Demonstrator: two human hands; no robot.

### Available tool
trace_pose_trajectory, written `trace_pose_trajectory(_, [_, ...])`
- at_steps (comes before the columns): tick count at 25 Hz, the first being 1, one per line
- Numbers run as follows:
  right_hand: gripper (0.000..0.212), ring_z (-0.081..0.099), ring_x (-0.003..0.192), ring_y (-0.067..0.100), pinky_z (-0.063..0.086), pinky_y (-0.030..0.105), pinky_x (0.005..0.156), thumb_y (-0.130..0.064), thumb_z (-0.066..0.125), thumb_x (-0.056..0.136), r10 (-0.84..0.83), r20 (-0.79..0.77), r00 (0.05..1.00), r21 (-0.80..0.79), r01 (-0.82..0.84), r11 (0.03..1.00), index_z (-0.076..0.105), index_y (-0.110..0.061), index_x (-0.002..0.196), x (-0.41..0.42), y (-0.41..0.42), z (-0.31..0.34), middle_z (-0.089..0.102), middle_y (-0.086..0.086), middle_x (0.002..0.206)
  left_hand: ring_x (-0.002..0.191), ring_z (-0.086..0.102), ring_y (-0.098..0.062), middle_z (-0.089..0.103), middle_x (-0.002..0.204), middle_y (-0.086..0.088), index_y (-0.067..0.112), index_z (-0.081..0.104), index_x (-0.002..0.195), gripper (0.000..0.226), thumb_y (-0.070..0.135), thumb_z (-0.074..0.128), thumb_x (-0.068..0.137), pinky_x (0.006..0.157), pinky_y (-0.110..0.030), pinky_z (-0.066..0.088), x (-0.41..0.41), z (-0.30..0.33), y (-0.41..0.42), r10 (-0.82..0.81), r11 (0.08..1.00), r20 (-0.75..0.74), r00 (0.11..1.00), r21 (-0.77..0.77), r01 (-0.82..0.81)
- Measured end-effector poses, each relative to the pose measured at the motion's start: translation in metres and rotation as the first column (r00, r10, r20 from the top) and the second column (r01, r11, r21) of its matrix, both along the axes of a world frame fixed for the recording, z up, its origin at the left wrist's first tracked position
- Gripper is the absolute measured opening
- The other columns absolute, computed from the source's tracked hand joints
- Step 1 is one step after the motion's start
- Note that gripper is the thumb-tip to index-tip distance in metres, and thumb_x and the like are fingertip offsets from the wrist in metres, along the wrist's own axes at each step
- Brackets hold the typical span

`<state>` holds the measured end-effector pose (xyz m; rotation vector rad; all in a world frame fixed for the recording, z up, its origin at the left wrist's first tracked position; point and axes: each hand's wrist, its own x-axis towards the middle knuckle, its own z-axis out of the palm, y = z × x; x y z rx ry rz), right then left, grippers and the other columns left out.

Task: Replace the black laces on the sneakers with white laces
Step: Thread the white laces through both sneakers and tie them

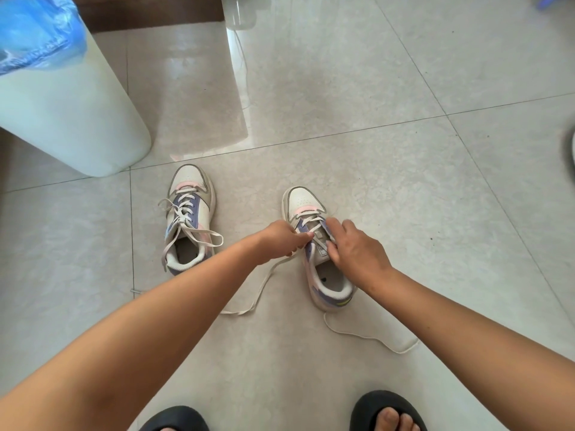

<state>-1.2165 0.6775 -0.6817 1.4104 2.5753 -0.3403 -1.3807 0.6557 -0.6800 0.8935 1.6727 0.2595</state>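
At centre frame, the right sneaker [323,259] is standing on the tile floor [404,150], half threaded. The left hand [284,239] is pinching the white lace [264,287]; the right hand [354,250] is gripping the tongue area. Pulling each crossing flat and even should be helping.

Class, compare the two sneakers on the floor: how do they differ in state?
The left sneaker stands untouched; both hands work on the right sneaker. The left sneaker's lace lies looped over the shoe; the right sneaker's lace ends trail across the floor. Both are white, purple and pink, toes pointing away.
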Motion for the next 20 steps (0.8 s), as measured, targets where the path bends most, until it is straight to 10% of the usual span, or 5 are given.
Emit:
trace_pose_trajectory(17, [0.041, 0.055, 0.084, 0.029, 0.034, 0.029, 0.059, -0.019, 0.042, 0.096, -0.043, -0.123, 0.991, -0.094, 0.031, 0.995, 0.038, -0.021, 0.137, 0.000, 0.007, -0.013, 0.049, 0.009, 0.110, 0.066, 0.056, -0.006, 0.062, 0.073, 0.004, 0.016, 0.060, 0.079, 0.018, 0.031, 0.068, 0.085, 0.039, -0.009, 0.036, -0.025, 0.011, -0.005, -0.040, 0.998, 0.021, 0.999, -0.045, 0.041])
trace_pose_trajectory(20, [0.040, 0.056, 0.084, 0.032, 0.041, 0.033, 0.058, -0.014, 0.053, 0.090, -0.015, -0.123, 0.992, -0.016, 0.013, 1.000, 0.049, -0.017, 0.129, 0.001, 0.009, -0.011, 0.052, 0.012, 0.105, 0.066, 0.062, -0.006, 0.064, 0.067, 0.007, 0.018, 0.061, 0.081, 0.021, 0.038, 0.063, 0.088, 0.057, -0.019, 0.039, -0.033, 0.016, -0.010, -0.074, 0.993, 0.054, 0.996, -0.092, 0.079])
